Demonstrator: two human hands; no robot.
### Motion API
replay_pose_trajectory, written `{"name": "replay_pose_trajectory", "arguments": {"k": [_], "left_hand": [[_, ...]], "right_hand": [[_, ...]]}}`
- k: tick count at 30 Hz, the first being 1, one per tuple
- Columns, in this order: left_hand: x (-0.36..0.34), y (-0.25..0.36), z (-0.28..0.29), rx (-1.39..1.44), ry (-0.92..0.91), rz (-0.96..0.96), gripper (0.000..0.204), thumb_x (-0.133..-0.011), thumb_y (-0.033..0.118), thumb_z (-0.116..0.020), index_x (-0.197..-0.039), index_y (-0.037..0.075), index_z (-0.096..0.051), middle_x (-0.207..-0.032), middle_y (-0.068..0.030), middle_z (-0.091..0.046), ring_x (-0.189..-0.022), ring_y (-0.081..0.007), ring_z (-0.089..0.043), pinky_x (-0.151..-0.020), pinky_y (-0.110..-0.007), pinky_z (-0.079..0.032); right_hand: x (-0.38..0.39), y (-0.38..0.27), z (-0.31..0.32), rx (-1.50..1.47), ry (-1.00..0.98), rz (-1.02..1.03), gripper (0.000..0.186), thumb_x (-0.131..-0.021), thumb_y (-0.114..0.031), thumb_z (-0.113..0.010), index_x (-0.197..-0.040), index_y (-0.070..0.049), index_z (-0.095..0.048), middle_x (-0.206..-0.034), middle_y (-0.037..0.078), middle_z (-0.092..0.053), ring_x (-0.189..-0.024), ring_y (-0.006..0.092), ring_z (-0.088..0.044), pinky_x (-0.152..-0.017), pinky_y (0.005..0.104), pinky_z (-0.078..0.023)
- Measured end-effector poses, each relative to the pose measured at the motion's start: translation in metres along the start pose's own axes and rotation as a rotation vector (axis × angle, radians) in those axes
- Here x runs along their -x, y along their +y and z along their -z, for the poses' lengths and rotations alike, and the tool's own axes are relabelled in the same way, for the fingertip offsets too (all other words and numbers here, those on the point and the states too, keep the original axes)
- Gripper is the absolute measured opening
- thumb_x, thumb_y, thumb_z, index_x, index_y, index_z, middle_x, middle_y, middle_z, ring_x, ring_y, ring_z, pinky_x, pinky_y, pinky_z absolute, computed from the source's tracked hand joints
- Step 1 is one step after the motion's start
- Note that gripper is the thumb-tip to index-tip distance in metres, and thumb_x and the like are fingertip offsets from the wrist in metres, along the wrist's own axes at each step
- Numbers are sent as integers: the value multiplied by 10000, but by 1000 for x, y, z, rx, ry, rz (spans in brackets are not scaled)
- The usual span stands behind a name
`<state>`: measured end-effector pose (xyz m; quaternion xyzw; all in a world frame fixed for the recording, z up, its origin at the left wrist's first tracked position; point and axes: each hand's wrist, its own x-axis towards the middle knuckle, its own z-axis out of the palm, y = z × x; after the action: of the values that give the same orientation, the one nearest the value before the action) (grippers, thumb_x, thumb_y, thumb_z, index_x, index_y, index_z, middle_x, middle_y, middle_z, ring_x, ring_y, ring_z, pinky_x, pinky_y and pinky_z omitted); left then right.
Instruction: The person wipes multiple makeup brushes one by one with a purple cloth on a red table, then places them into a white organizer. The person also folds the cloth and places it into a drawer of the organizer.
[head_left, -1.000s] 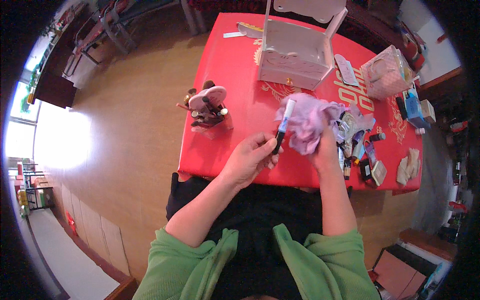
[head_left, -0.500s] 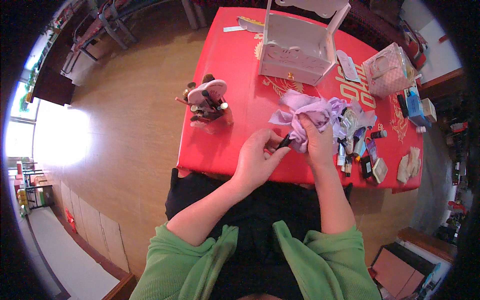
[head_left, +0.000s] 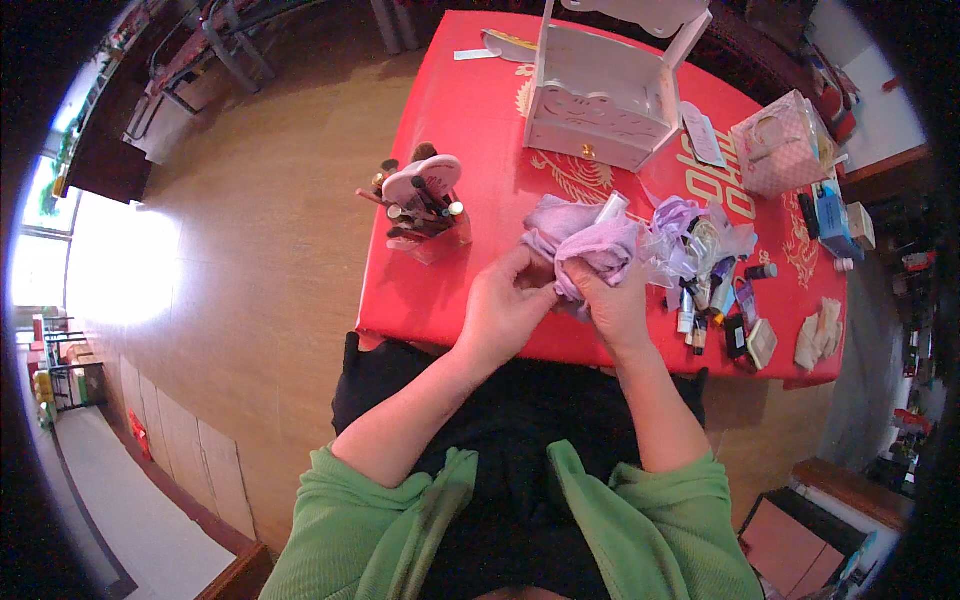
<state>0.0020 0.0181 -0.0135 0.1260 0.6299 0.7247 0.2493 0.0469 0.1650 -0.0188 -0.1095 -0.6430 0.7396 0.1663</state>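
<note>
A lilac cloth (head_left: 598, 240) is bunched between my two hands just above the table's near edge. My right hand (head_left: 618, 310) grips it from the right, thumb pressed into the folds. My left hand (head_left: 505, 308) is closed at the cloth's lower left side, thumb and fingertips drawn together against it. From the far side of the folds pokes the pale end of a slim tube (head_left: 612, 208); the rest of it is hidden by the cloth. Right of the cloth lies a pile of small cosmetics (head_left: 690, 315) with a sheer lilac ribbon (head_left: 680, 225).
The red table cover (head_left: 500, 190) carries a pink-white shelf box (head_left: 600, 130) with a small drawer, a clear holder of makeup brushes (head_left: 425, 210) at left, and a checked pink bag (head_left: 785, 145), blue box (head_left: 835, 220) and beige cloth (head_left: 820, 335) at right.
The lilac cloth and my right hand have moved slightly left, and the cloth is turned. The dark slim end at my left fingers is now out of sight; a pale tube end shows at the far side.
</note>
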Motion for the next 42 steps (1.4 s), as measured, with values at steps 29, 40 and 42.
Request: {"name": "replay_pose_trajectory", "arguments": {"k": [29, 40, 42], "left_hand": [[5, 37, 13, 22, 203, -322, 147, -1055, 109, -477, -1107, -8, -550, -856, -57, -603, -697, -102, -593, -601, -237, -498], [30, 121, 79, -867, 509, -767, 59, -930, 37, -626, -966, -6, -641, -874, -119, -601, -800, -265, -583, -750, -343, -479], [27, 118, 78, -890, 501, -759, 99, -883, 18, -650, -982, 17, -652, -888, -126, -605, -828, -308, -591, -756, -379, -480]], "right_hand": [[-10, -7, 10, -253, 326, -31, 271, -993, -268, -636, -1134, -48, -567, -861, 55, -627, -555, 141, -578, -441, 297, -476], [-21, 11, 26, -447, 444, -210, 394, -994, -314, -629, -1259, -40, -531, -1133, 79, -636, -950, 211, -666, -767, 336, -572], [-21, 10, 27, -447, 405, -238, 408, -991, -320, -632, -1269, -40, -528, -1132, 82, -641, -957, 211, -672, -772, 335, -575]]}}
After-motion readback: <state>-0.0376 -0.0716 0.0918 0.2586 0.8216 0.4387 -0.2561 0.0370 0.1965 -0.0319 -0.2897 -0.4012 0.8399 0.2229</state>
